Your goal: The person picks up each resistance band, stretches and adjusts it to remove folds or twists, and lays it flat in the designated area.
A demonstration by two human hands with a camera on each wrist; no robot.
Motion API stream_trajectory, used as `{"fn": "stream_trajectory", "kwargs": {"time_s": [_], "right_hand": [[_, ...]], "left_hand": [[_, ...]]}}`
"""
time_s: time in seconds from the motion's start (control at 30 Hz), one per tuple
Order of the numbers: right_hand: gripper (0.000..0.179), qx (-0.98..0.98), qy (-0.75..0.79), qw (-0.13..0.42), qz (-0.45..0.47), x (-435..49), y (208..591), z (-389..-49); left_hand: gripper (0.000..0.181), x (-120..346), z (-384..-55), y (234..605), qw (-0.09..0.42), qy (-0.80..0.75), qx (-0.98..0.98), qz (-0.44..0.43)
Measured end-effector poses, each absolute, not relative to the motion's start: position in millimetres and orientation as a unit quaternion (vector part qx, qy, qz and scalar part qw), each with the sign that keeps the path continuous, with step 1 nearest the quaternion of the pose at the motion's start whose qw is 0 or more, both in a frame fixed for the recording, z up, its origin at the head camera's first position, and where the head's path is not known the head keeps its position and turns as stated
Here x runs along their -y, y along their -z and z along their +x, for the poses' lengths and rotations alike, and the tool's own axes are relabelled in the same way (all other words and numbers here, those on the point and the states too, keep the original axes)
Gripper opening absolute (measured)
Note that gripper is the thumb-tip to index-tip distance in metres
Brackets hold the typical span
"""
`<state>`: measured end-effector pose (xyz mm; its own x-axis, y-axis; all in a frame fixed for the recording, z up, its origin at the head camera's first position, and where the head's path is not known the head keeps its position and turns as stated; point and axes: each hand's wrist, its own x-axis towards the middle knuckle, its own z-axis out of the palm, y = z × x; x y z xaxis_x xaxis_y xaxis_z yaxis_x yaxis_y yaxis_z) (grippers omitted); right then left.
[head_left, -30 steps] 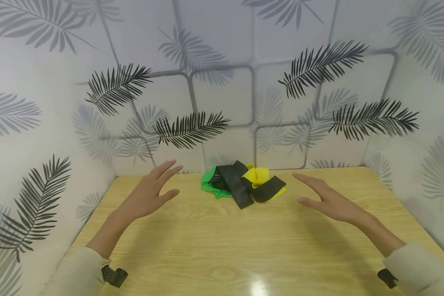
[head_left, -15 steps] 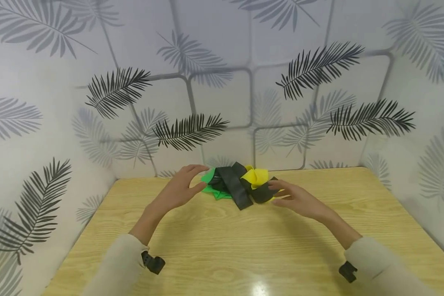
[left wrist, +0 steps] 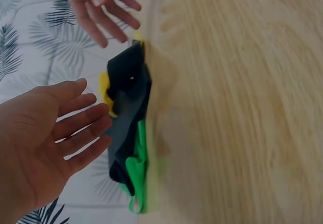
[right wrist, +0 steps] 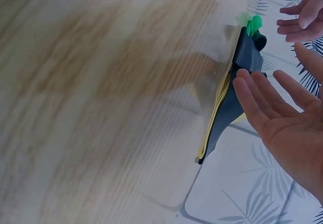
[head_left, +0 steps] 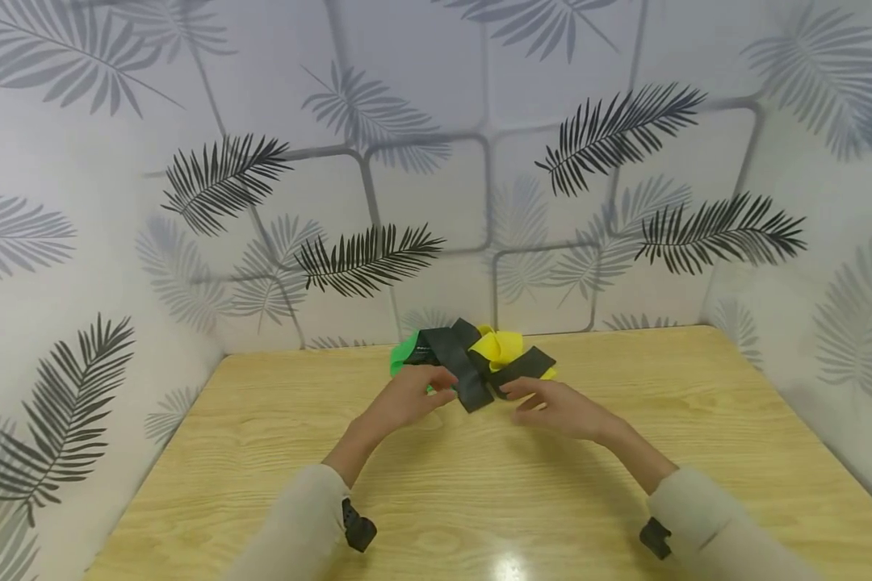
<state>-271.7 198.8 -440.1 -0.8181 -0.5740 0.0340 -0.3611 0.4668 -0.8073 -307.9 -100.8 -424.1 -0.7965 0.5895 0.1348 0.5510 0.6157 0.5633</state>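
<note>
A tangle of flat, wide bands lies at the back of the table, a black band (head_left: 454, 363) crossing over a green band (head_left: 403, 352) on the left and a yellow band (head_left: 499, 347) on the right. My left hand (head_left: 409, 397) hovers in front of the green side, fingers relaxed and holding nothing. Just before the right end of the black band is my right hand (head_left: 563, 410), its fingers loosely bent around nothing. Both wrist views show spread fingers with bare palms: the left hand (left wrist: 60, 133) and the right hand (right wrist: 287, 118) face the pile from either side.
The light wooden table (head_left: 436, 500) reaches back to a leaf-patterned wall (head_left: 436, 194), with more patterned wall at both sides. Each sleeve carries a dark wrist device, one on the left (head_left: 358, 528) and one on the right (head_left: 656, 538).
Both hands have come inward from wide apart and lower, now in front of the bands. The bands lie as before. The head view has shifted slightly.
</note>
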Motion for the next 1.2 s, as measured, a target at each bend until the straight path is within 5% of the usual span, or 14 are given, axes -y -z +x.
{"fn": "stream_trajectory", "kwargs": {"time_s": [0.67,0.93,1.2], "right_hand": [[0.049,-0.852,0.438,0.087,-0.274,-182,447,-274],[0.046,-0.855,0.442,0.077,-0.261,-178,450,-275],[0.042,-0.854,0.459,0.029,-0.245,-171,442,-275]], "left_hand": [[0.048,51,-316,463,-0.006,-0.161,-0.946,0.281],[0.017,45,-316,471,-0.087,-0.125,-0.939,0.309],[0.016,54,-319,453,-0.125,-0.233,-0.928,0.262]]}}
